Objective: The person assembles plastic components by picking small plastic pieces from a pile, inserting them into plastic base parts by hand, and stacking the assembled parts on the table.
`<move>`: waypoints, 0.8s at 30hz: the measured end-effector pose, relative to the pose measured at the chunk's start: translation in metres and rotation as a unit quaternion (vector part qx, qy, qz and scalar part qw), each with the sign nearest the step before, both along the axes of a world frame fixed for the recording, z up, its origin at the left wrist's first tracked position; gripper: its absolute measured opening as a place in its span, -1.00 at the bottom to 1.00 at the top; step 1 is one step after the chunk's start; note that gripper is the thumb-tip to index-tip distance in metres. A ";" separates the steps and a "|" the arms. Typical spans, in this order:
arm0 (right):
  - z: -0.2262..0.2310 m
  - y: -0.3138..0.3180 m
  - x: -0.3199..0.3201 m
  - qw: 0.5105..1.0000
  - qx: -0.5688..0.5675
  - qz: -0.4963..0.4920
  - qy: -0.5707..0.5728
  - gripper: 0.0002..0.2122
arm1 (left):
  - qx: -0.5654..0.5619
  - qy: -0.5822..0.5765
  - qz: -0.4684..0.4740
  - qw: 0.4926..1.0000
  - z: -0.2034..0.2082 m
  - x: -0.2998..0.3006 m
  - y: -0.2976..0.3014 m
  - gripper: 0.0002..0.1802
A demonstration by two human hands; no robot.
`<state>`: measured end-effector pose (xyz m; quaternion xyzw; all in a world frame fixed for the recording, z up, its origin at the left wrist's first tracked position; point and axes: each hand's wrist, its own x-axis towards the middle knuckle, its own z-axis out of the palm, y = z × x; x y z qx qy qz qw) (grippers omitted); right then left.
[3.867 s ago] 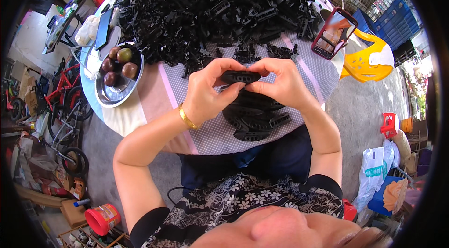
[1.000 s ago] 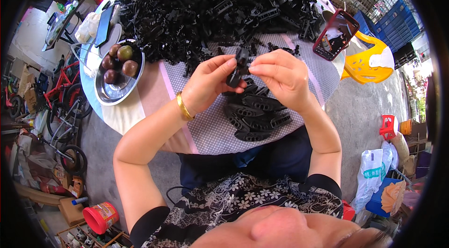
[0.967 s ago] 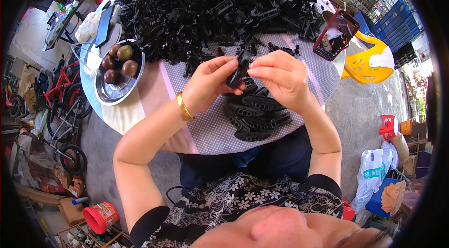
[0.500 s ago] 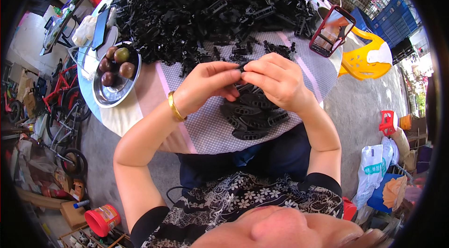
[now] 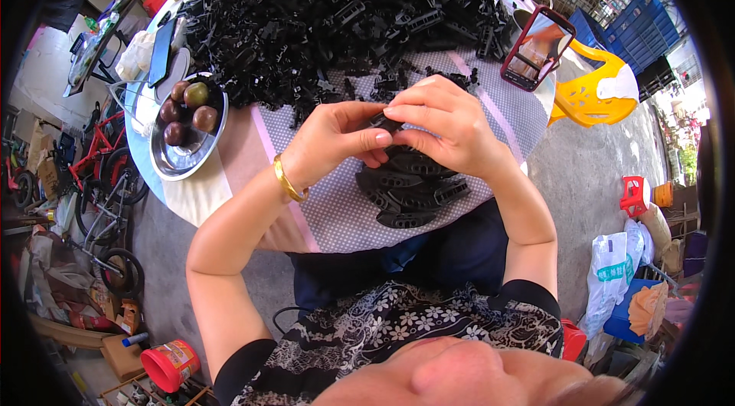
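Over the table's near half, my left hand and my right hand meet around a small black plastic part. Both hands grip it with thumb and fingers, and the fingers hide much of its shape. Just below them lies a small stack of curved black plastic pieces with slots and holes. Beyond my hands a large heap of black plastic parts covers the far side of the table, with loose bits along its near edge.
A metal bowl of round purple fruit stands at the left beside a blue phone. At the right edge a red-cased phone leans upright. A yellow plastic chair is past it. A patterned cloth covers the round table.
The black part has turned between my fingers and shows more of its surface. My right hand has shifted slightly left, its fingers now over the part's top.
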<state>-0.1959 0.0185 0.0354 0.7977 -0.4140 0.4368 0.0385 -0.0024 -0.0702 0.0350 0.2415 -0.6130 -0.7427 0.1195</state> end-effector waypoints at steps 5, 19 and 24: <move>0.000 0.002 0.001 0.999 0.034 -0.013 0.008 -0.81 | -0.038 0.029 0.035 0.998 0.001 -0.001 0.007 -0.49; 0.001 0.005 0.006 0.996 -0.026 -0.066 0.060 -0.77 | -0.133 0.014 0.054 0.990 -0.008 -0.002 0.009 -0.59; 0.006 0.009 0.005 0.995 -0.003 -0.065 0.072 -0.78 | -0.078 0.056 0.056 0.994 -0.010 -0.002 0.007 -0.58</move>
